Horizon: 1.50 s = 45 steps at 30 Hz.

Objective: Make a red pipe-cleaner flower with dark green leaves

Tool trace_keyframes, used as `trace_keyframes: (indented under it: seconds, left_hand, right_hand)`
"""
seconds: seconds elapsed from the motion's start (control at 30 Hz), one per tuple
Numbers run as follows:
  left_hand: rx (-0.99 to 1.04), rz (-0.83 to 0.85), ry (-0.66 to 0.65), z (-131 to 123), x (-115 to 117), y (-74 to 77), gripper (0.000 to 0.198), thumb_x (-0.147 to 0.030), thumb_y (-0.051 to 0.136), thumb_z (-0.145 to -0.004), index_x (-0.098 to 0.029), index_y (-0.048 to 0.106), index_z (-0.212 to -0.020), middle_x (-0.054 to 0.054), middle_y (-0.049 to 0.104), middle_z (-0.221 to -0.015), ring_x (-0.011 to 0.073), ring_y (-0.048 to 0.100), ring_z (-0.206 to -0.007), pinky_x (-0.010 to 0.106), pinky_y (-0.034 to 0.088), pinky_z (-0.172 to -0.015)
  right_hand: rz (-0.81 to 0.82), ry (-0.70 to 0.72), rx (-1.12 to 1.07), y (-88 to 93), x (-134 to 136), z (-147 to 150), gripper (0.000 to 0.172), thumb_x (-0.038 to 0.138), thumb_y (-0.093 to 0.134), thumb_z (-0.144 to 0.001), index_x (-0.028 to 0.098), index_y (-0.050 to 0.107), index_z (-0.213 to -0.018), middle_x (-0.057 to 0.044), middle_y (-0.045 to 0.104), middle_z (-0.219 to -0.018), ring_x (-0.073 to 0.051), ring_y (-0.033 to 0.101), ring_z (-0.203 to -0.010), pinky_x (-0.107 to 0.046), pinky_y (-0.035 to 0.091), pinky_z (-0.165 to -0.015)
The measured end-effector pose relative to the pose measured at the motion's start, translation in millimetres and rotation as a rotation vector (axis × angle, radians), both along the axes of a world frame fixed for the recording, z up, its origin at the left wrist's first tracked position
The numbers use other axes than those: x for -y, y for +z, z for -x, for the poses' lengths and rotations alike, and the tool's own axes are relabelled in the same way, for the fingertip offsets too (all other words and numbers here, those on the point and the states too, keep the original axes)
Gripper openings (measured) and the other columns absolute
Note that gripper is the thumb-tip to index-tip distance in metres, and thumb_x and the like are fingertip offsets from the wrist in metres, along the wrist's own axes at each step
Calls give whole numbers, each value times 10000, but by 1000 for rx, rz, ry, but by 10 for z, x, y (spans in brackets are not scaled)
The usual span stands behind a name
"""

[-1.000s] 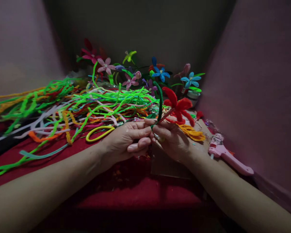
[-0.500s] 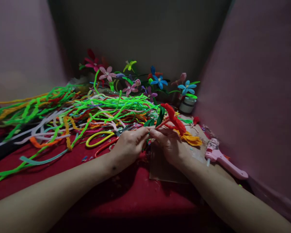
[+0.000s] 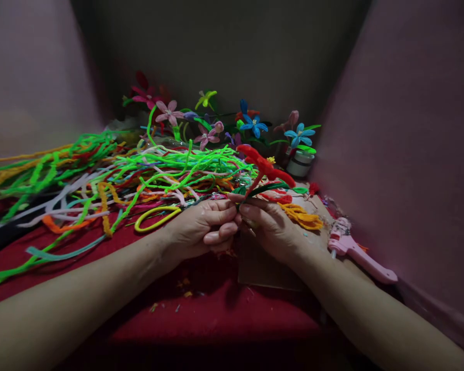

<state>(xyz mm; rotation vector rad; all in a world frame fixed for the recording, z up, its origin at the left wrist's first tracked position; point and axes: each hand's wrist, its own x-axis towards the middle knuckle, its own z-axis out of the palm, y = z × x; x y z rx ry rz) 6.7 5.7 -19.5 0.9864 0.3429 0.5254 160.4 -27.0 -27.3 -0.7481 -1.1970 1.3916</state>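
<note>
Between my two hands, at the middle of the view, is a red pipe-cleaner flower (image 3: 268,166) with dark green leaves (image 3: 272,188) below its bloom. My right hand (image 3: 272,224) is closed round the stem, thumb on the near side. Touching the stem from the other side is my left hand (image 3: 204,224), its fingers curled and pressed together at the same spot. The stem itself is mostly hidden by my fingers. The bloom tilts up and to the right, above my right hand. Yellow-handled scissors (image 3: 156,220) lie partly behind my left wrist.
A large pile of pipe cleaners (image 3: 178,170) spreads over the red cloth (image 3: 201,319) at left. Finished flowers (image 3: 254,125) stand behind it, near a small jar (image 3: 299,164). At right are a cardboard sheet (image 3: 266,268), an orange-yellow bundle (image 3: 301,216) and a pink glue gun (image 3: 359,252).
The red flower has turned, its bloom now pointing more up and left, with the dark green leaves swung to the right. My left hand has rolled, showing its curled fingers.
</note>
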Motion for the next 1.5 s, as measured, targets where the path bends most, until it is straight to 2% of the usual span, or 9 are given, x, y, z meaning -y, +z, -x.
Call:
trace_keyframes:
  seconds: [0.1,0.17,0.33,0.43,0.67,0.83,1.1,1.23,1.5]
  left_hand:
    - [9,-13,-36,1,13,27,140,-263,529,-846,-143,561,-782,-76,399,-459,8,181,-300,146,255,-339]
    - [-56,-127,21,-12,38,62,167,-285,515,-853,-141,569,-787,-68,418,-470,18,244,-315,157,276,-362]
    - [-394,-785,416,-46,90,84,157,-260,534,-825,-143,638,-827,-18,550,-588,73,469,-496,183,357,-473]
    - [-387,-958,538,-53,86,55,190,-229,529,-818,-178,654,-951,-44,512,-581,68,441,-492,184,342,-471]
    - [-242,-403,203,-33,46,55,233,-329,525,-843,-126,566,-735,-31,527,-502,42,415,-352,173,295,-386]
    - [-80,-181,48,-6,-5,1,198,-299,549,-829,-124,549,-736,-47,485,-473,19,324,-307,160,272,-363]
    - [-22,-125,-13,-23,-64,-31,175,-290,594,-789,-115,581,-798,-48,482,-450,7,272,-288,139,225,-329]
    - [-32,-148,-24,-39,-62,-20,160,-270,588,-796,-111,579,-783,-45,482,-459,7,287,-297,139,228,-337]
    - [-57,-103,-6,-35,-68,-52,161,-263,575,-811,-117,564,-745,-55,472,-459,2,279,-292,147,247,-346]
  right_hand:
    - [1,-14,-30,7,3,4,204,268,666,-702,263,728,-896,21,683,-728,-149,594,-689,-305,453,-724]
    - [7,-70,-17,1,2,-4,171,279,680,-692,247,734,-851,23,672,-692,-142,583,-654,-309,454,-713]
    - [-56,-187,68,-34,-8,-4,183,277,661,-722,255,729,-890,9,697,-784,-175,612,-788,-333,456,-786]
    - [-152,-244,89,-53,-16,7,165,245,667,-714,278,730,-863,23,708,-835,-179,614,-846,-336,449,-834]
    - [-225,-193,244,-37,-1,-52,216,276,641,-745,286,719,-946,15,708,-843,-190,615,-873,-349,444,-840]
    - [-314,-219,308,1,-2,-47,210,305,630,-760,287,721,-947,11,699,-793,-157,612,-768,-329,457,-802]
    - [-374,-220,289,-26,-45,-55,210,266,607,-758,245,727,-929,20,625,-654,-101,498,-586,-270,453,-661]
    - [-285,-181,229,-57,-67,-83,204,277,629,-750,228,726,-924,32,582,-601,-90,469,-564,-246,415,-602]
    - [48,183,2,-21,-163,-183,289,296,653,-738,187,681,-1004,13,621,-637,-94,547,-563,-205,419,-494]
